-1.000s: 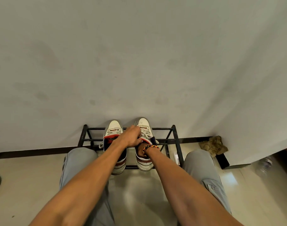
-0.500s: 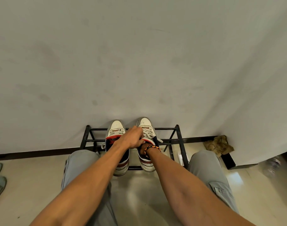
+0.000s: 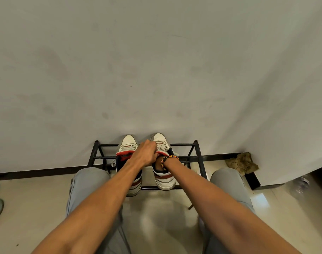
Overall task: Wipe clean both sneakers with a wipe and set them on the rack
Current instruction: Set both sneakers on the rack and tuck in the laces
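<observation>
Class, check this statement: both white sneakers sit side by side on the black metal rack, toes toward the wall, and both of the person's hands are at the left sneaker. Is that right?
Not quite. In the head view both hands, the left hand and the right hand, are at the right sneaker, not the left sneaker. The rest holds: both white sneakers sit side by side on the black metal rack, toes toward the wall.

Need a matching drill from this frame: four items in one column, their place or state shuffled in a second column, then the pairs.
Items:
1. left sneaker
2. right sneaker
3. crumpled brown cloth
4. beaded bracelet

Places:
A. on the floor in the wall corner, right of the rack
B. on the rack, both hands at its opening
C. around the right wrist
D. on the rack, heel overhanging the front bar, no hand gripping it

Pairs: 1-D, 2-B, 3-A, 4-C
</observation>
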